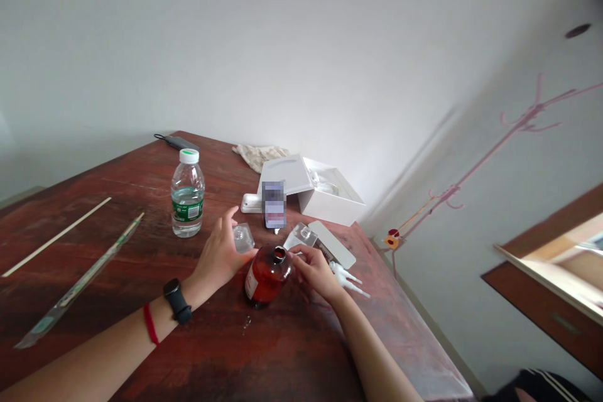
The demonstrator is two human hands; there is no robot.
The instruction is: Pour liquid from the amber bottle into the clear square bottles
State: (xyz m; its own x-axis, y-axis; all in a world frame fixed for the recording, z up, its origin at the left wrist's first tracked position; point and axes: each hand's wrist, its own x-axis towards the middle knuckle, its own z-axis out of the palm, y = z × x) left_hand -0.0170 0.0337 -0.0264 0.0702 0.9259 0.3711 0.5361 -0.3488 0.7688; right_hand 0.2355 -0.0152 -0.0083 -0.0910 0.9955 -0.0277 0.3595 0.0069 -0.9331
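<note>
An open amber bottle with dark red-brown liquid colour and a white label stands on the table in front of me, its neck uncapped. My right hand has its fingers bent against the bottle's right shoulder, near the neck; the fingertips are partly hidden. On the other side, my left hand is spread, thumb stretched towards the bottle. Just past those fingers lies a clear square piece. A second clear square piece rests behind my right hand, beside white pump-like nozzles.
A water bottle stands at left, near a thin stick and wrapped chopsticks. Behind are a phone, a white box, its lid and a cloth. Small drops spot the table.
</note>
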